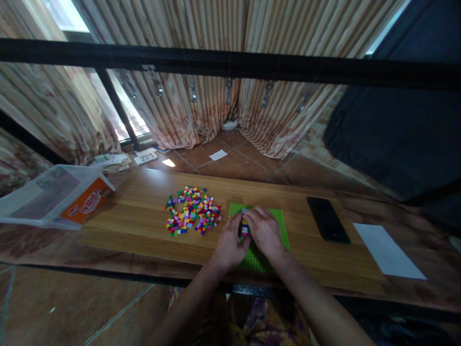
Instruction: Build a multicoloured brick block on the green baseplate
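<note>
A green studded baseplate (284, 233) lies on the wooden board, with both my hands over it. Between them stands a small stack of toy bricks (245, 228) in several colours, partly hidden by my fingers. My left hand (230, 244) is curled around the stack's left side, thumb near its lower end. My right hand (264, 230) reaches over the stack from the right, its fingers bent against the bricks. Whether the fingers also pinch a single brick is too small to tell. Left of the plate spreads a loose pile of colourful bricks (194, 211).
A clear plastic box (43, 211) with an orange label stands at the far left. Right of the plate lie a black phone (327, 219) and a white paper sheet (389, 251). A black bar (230, 65) crosses in front of striped curtains (201, 105).
</note>
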